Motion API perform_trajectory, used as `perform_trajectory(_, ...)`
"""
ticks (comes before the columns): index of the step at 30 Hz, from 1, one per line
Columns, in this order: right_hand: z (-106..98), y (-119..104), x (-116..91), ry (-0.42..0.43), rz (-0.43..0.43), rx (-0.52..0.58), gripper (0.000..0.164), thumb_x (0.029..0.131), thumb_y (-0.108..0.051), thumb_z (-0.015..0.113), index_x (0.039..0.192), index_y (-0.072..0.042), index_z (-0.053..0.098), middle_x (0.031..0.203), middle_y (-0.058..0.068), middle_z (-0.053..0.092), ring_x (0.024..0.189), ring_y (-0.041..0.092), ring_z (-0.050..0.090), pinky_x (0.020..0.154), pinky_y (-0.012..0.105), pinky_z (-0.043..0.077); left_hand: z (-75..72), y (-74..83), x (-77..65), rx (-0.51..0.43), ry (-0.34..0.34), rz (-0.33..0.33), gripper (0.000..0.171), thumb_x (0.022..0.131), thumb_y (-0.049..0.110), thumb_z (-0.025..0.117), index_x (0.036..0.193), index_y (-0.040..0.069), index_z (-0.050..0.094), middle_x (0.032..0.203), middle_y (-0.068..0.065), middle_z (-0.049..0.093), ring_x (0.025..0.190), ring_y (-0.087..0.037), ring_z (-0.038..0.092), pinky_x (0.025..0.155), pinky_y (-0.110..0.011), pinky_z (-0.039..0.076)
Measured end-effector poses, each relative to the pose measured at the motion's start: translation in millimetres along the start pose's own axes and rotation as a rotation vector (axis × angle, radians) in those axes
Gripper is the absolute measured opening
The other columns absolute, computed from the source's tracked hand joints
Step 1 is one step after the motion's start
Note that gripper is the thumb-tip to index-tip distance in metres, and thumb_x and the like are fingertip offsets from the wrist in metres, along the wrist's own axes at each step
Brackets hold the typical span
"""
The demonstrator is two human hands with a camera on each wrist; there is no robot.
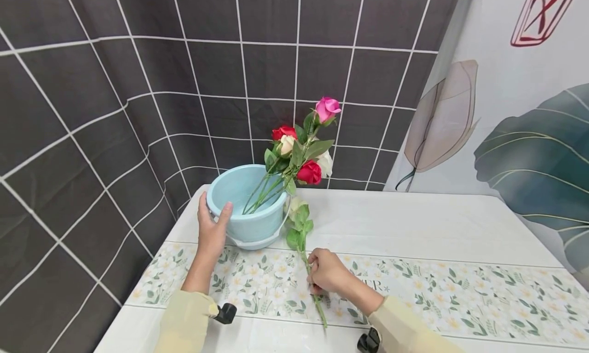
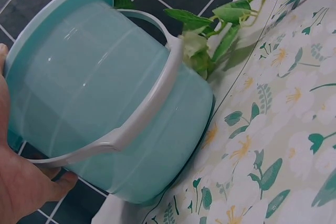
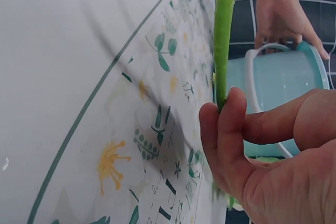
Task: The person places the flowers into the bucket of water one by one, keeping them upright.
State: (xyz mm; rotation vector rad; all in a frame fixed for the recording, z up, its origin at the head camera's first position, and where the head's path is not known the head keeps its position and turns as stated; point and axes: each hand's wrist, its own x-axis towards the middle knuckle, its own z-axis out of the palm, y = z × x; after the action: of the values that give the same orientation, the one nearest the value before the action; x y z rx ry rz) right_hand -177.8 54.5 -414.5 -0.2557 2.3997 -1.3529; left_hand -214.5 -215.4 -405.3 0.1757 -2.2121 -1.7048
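Note:
A light blue bucket [image 1: 255,229] with a white handle stands at the left of the table, and my left hand [image 1: 211,236] grips its near left side by the rim. Several roses lean out of it to the right: a pink rose [image 1: 327,109], red ones [image 1: 310,172] and pale ones [image 1: 287,145]. Right of the bucket, my right hand [image 1: 327,271] pinches the green stem [image 3: 223,45] of a single pale rose. That flower's leaves [image 1: 300,225] and head point away from me, beside the bucket. The cut stem end sticks out toward the near side.
The white table [image 1: 395,225] carries a floral printed band [image 1: 451,296] across it. Behind stands a dark curtain [image 1: 271,71] with white grid lines, which also runs down the left. A pale backdrop with printed leaves [image 1: 538,143] hangs at the right.

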Motion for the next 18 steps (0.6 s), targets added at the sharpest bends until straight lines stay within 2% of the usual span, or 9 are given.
perform_trajectory(8, -4.6, 1.1, 2.5, 0.032, -0.013, 0.134, 0.036, 0.083, 0.017, 0.059, 0.117, 0.013, 0.048, 0.066, 0.01, 0.057, 0.048, 0.016, 0.061, 0.055, 0.032, 0.056, 0.0, 0.6, -0.2, 0.005, -0.001, 0.004, 0.082, 0.096, 0.053, 0.047, 0.155, 0.028, -0.005, 0.16, -0.005, 0.002, 0.148, -0.024, 0.001, 0.118, -0.05, -0.001)
perform_trajectory(18, -12.1, 0.2, 5.5, 0.137, -0.009, 0.197, 0.036, 0.086, 0.016, 0.058, 0.12, 0.011, 0.047, 0.079, 0.013, 0.057, 0.052, 0.016, 0.062, 0.056, 0.034, 0.057, -0.2, 0.1, -0.3, 0.006, -0.002, 0.008, 0.083, 0.096, 0.052, 0.047, 0.155, 0.026, -0.005, 0.16, -0.006, 0.003, 0.148, -0.025, 0.003, 0.119, -0.048, 0.0)
